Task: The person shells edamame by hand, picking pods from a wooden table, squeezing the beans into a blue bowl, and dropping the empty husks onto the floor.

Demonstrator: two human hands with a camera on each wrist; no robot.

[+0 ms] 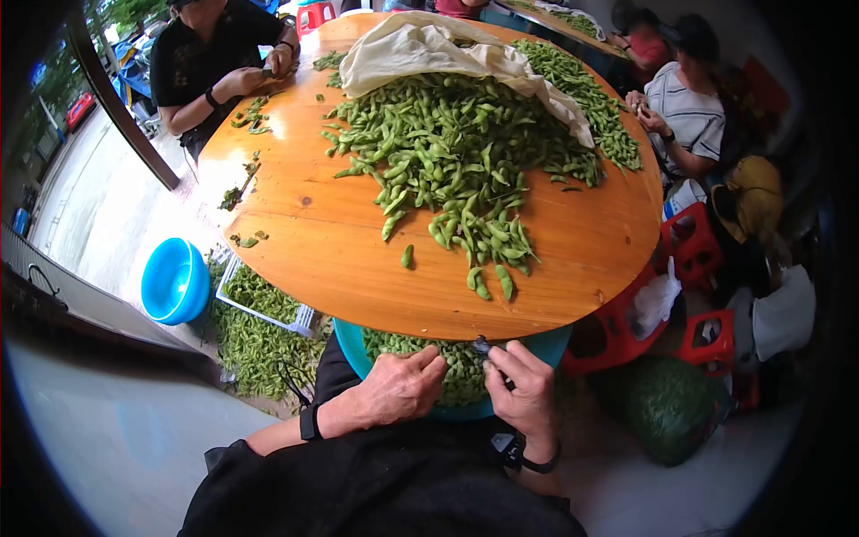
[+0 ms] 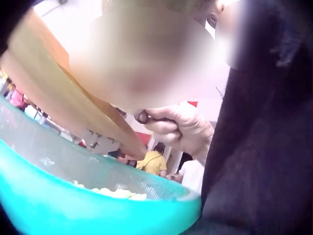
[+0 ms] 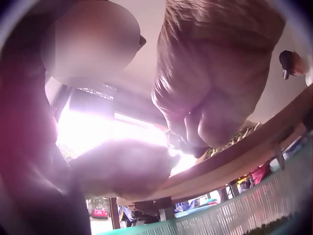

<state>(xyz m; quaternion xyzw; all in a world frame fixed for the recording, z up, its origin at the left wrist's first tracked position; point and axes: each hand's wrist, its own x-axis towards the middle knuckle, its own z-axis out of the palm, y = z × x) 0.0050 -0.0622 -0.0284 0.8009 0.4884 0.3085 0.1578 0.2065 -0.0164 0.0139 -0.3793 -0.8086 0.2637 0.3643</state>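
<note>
Green, plump soybean pods (image 1: 438,152) lie heaped on a round-edged orange wooden table (image 1: 331,268), partly beneath a crumpled cream cloth (image 1: 420,49). At the far left, a bright blue plastic basin (image 1: 175,280) rests on the floor; beside it, more pods surround and fill a white plastic crate (image 1: 305,319), where a careless foot could crush the spilled ones.

Next comes the left hand (image 1: 401,387), fingers curled over a teal plastic basin (image 1: 343,345) of small green pieces; whether it grasps a pod, I cannot tell. Anything let go too near the rim might drop outside.

Rightward, a few loose pods lie towards the table's near edge, and a sleeve or knuckle brushing them could roll them off. Pulling from the foot of the heap might start a small slide.

The right hand (image 1: 523,389) pinches a small dark object (image 1: 483,345), near the left fingertips. If it has a sharp edge, which cannot be made out, a slip or a glance away could nick a finger.
</note>
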